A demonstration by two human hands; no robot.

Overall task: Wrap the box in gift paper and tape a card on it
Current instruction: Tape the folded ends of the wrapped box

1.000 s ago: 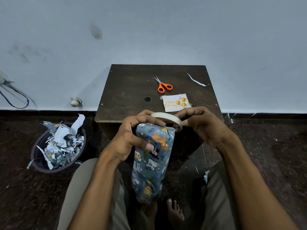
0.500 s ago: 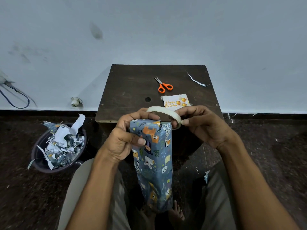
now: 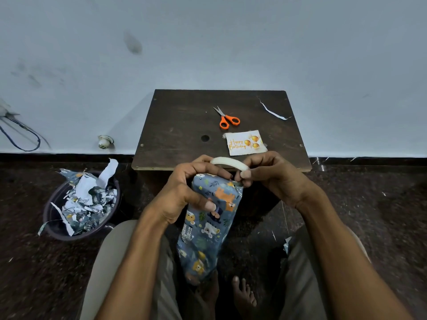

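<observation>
Counter edge: we see the near edge of the dark wooden counter (image 3: 184, 125) just behind both hands; bare wood on its left half, wall right behind it.
Counter items: orange scissors (image 3: 227, 118), birthday card (image 3: 246, 143) near the front edge, paper strip (image 3: 273, 110) at the far right.
Floor room: scrap bin (image 3: 80, 204) well left of the knees; open floor to the right.
Box position: wrapped box (image 3: 208, 225) stands tilted between our knees, below the counter edge, top end in the grips.
Left grip: left hand (image 3: 182, 192) curled round the box top, thumb pressed on the paper.
Right grip: right hand (image 3: 270, 174) pinches the tape roll (image 3: 231, 161), which touches the box top.
</observation>
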